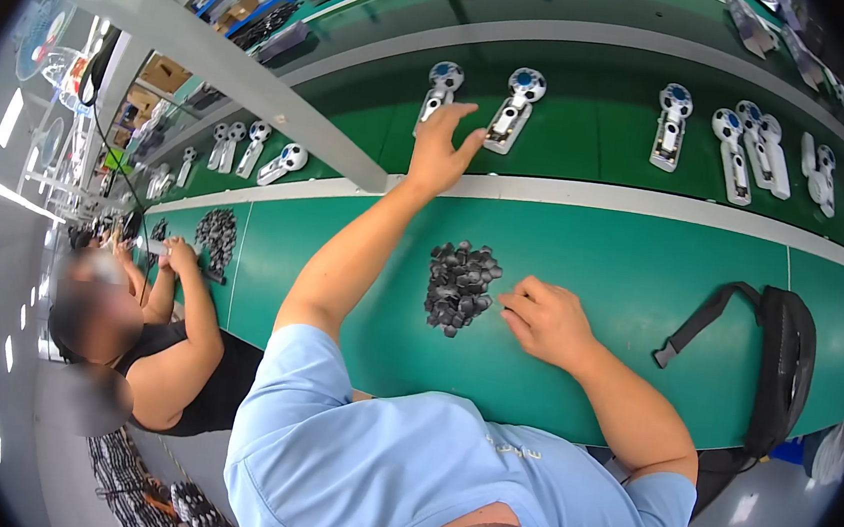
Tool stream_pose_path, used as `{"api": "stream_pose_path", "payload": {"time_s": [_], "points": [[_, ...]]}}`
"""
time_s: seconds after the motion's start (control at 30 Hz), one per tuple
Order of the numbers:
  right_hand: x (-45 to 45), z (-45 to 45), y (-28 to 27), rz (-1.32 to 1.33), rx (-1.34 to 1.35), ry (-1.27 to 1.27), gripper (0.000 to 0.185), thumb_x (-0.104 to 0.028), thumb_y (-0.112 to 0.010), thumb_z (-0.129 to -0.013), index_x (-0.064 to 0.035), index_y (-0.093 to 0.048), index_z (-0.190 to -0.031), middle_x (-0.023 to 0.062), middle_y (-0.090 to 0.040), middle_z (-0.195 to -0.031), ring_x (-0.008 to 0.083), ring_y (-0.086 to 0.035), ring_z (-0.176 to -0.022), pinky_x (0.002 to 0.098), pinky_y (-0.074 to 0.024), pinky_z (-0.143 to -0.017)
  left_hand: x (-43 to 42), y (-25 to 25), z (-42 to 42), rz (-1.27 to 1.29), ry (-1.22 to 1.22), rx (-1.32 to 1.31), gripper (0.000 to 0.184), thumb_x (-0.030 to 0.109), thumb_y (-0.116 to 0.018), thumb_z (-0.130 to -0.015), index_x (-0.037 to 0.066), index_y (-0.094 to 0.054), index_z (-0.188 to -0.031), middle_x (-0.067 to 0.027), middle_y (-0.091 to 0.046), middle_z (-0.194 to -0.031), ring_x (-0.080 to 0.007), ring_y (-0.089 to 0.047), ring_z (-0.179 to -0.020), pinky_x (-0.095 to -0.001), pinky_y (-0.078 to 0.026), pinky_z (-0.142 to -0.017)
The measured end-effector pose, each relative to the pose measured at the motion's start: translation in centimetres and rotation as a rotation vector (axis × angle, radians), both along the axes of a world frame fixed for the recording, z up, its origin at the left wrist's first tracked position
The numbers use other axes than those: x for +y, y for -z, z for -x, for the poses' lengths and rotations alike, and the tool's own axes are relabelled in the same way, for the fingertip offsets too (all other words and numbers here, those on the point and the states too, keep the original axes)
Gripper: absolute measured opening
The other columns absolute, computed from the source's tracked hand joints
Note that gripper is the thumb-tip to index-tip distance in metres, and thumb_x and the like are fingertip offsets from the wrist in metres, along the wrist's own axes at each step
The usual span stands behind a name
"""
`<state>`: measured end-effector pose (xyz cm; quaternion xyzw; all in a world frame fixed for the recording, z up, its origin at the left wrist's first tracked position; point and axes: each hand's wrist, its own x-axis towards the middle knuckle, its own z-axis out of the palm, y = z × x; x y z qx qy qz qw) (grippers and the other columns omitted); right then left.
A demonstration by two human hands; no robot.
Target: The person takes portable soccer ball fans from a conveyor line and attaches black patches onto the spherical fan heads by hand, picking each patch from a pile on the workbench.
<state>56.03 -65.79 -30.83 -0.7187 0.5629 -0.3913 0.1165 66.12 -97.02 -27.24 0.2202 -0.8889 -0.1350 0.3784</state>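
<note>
**Just right of the left hand (440,153), a white device (510,121) slants away**

This device lies on the green belt (593,143) with its lower end close to the left thumb and its round, dark-spotted head on the far side; its long axis runs away from the hand, leaning slightly right. The left hand is much the nearer. Its thumb and fingers are spread; contact cannot be told. Past those fingers, partly covered by them, lies a second device (445,77).

Nearer the body, a pile of black pieces (461,285) sits just left of the right hand (546,320), whose fingers are curled; whether they pinch a piece, I cannot tell. Well right of it lies a black bag (785,366).
</note>
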Motion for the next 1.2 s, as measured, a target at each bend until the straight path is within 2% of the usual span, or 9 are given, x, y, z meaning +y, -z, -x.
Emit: {"api": "stream_pose_path", "payload": {"time_s": [0.17, 0.3, 0.37, 0.53, 0.6, 0.73, 1.0, 1.13, 1.2], "points": [[-0.7, -1.3, -0.2, 0.003, 0.023, 0.026, 0.020, -0.012, -0.078, -0.083, -0.0094, -0.075, -0.102, 0.0054, -0.062, -0.094, 0.0262, -0.068, -0.080, 0.0418, -0.0561, -0.069, 4.3, -1.0, -7.4, 0.058, -0.010, -0.041, 0.033, 0.019, -0.078, -0.091, 0.005, -0.072, -0.120, -0.0161, -0.072, -0.120, -0.0347, -0.067, -0.114, -0.0414, -0.052, -0.097], [-1.2, -2.3, -0.5, 0.032, 0.034, 0.040, 0.020, -0.011, -0.079, -0.082, -0.0091, -0.076, -0.102, 0.0049, -0.062, -0.092, 0.0252, -0.067, -0.078, 0.0405, -0.0557, -0.067, 3.9, 1.1, -14.4, -0.105, -0.178, 0.249, 0.007, 0.007, -0.075, -0.092, 0.002, -0.076, -0.097, -0.0081, -0.075, -0.087, -0.0155, -0.071, -0.079, -0.0280, -0.056, -0.075], [-1.5, -2.7, -0.6, 0.041, 0.033, 0.049, 0.019, -0.011, -0.079, -0.082, -0.0091, -0.076, -0.101, 0.0048, -0.062, -0.092, 0.0249, -0.067, -0.078, 0.0402, -0.0557, -0.067, 1.7, 2.1, -18.8, -0.060, -0.274, 0.361, 0.006, 0.006, -0.074, -0.090, 0.004, -0.076, -0.095, -0.0072, -0.072, -0.078, -0.0145, -0.067, -0.067, -0.0263, -0.054, -0.067], [-2.2, -4.3, -0.6, 0.023, 0.049, 0.076, 0.019, -0.012, -0.080, -0.082, -0.0094, -0.076, -0.100, 0.0047, -0.062, -0.090, 0.0245, -0.067, -0.075, 0.0392, -0.0553, -0.065, -9.4, 2.5, -28.7, -0.049, -0.633, 0.058, 0.034, 0.018, -0.077, -0.090, 0.007, -0.070, -0.121, -0.0104, -0.073, -0.108, -0.0248, -0.068, -0.094, -0.0383, -0.053, -0.086], [-2.7, -4.6, -0.7, 0.035, 0.070, 0.081, 0.019, -0.011, -0.080, -0.082, -0.0095, -0.076, -0.100, 0.0049, -0.063, -0.089, 0.0245, -0.067, -0.074, 0.0392, -0.0550, -0.064, -13.2, 2.4, -29.7, 0.340, -0.900, -0.273, 0.053, 0.030, -0.080, -0.088, 0.015, -0.062, -0.135, -0.0119, -0.070, -0.121, -0.0296, -0.065, -0.115, -0.0497, -0.048, -0.098], [-3.1, -5.3, -1.0, 0.042, 0.057, 0.078, 0.019, -0.011, -0.081, -0.082, -0.0095, -0.076, -0.100, 0.0051, -0.063, -0.090, 0.0251, -0.067, -0.073, 0.0392, -0.0548, -0.063, -17.2, -0.7, -29.4, -0.168, -0.721, -0.586, 0.067, 0.039, -0.082, -0.085, 0.018, -0.056, -0.142, -0.0146, -0.068, -0.124, -0.0336, -0.060, -0.124, -0.0577, -0.041, -0.103], [-4.1, -7.3, -1.3, 0.033, 0.057, 0.079, 0.019, -0.011, -0.081, -0.082, -0.0087, -0.076, -0.100, 0.0056, -0.064, -0.091, 0.0256, -0.067, -0.073, 0.0394, -0.0550, -0.063, -17.9, -2.2, -31.9, 0.060, -0.646, -0.783, 0.071, 0.039, -0.083, -0.086, 0.013, -0.053, -0.145, -0.0160, -0.069, -0.126, -0.0354, -0.064, -0.119, -0.0559, -0.045, -0.101], [-4.5, -8.2, -1.5, 0.039, 0.070, 0.080, 0.020, -0.009, -0.080, -0.082, -0.0087, -0.076, -0.102, 0.0058, -0.064, -0.093, 0.0266, -0.067, -0.072, 0.0398, -0.0551, -0.064, -14.2, -3.7, -36.1, -0.138, -0.665, -0.050, 0.067, 0.029, -0.083, -0.087, 0.009, -0.052, -0.143, -0.0130, -0.070, -0.121, -0.0288, -0.068, -0.111, -0.0459, -0.053, -0.091], [-5.1, -8.8, -1.5, 0.068, 0.070, 0.051, 0.019, -0.010, -0.080, -0.083, -0.0083, -0.076, -0.102, 0.0064, -0.065, -0.094, 0.0258, -0.067, -0.074, 0.0388, -0.0551, -0.065, -9.1, -6.2, -37.1, -0.263, -0.640, 0.060, 0.068, 0.025, -0.085, -0.086, 0.009, -0.052, -0.143, -0.0111, -0.069, -0.119, -0.0250, -0.068, -0.105, -0.0405, -0.055, -0.088]]}}
